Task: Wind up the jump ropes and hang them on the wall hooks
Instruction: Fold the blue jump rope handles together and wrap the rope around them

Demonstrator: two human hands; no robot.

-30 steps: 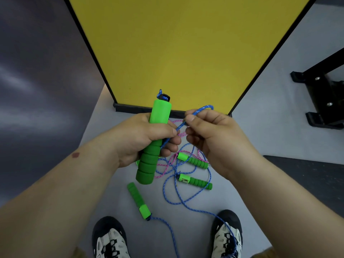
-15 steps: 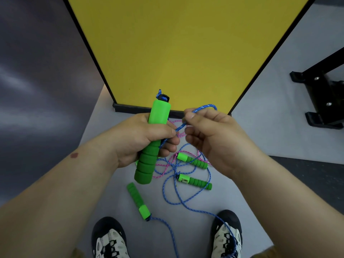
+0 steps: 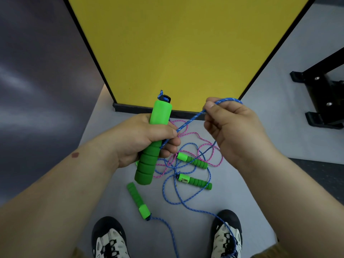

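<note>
We look down past our own forearms at a pale grey floor (image 3: 260, 127), with a dark wall on the far left and a tall yellow panel (image 3: 176, 43) standing straight ahead. Our left hand (image 3: 137, 138) wraps around a thick green foam handle (image 3: 152, 140), held nearly upright with its smooth end up and its ribbed end pointing down; a small black cap with a blue knot tops it. From under that hand's fingers a blue rope (image 3: 188, 122) runs up and to the right, fairly taut, to our right hand (image 3: 232, 131), which pinches it between thumb and curled fingers so a short loop arches over the knuckles. The two hands are held a little apart, joined only by that stretch of rope. On the floor below and between them lies a loose tangle of blue cord crossed with a pink rope (image 3: 197, 135). Three more green handles rest there: one handle (image 3: 138, 201) lies near our left shoe (image 3: 109, 239), with blue cord leaving its end, and two smaller handles (image 3: 193, 162) lie side by side in the tangle, apart from each other. A blue strand trails down across our right shoe (image 3: 226, 233). At the far right stands a black metal frame (image 3: 320, 101) with feet on the floor.
</note>
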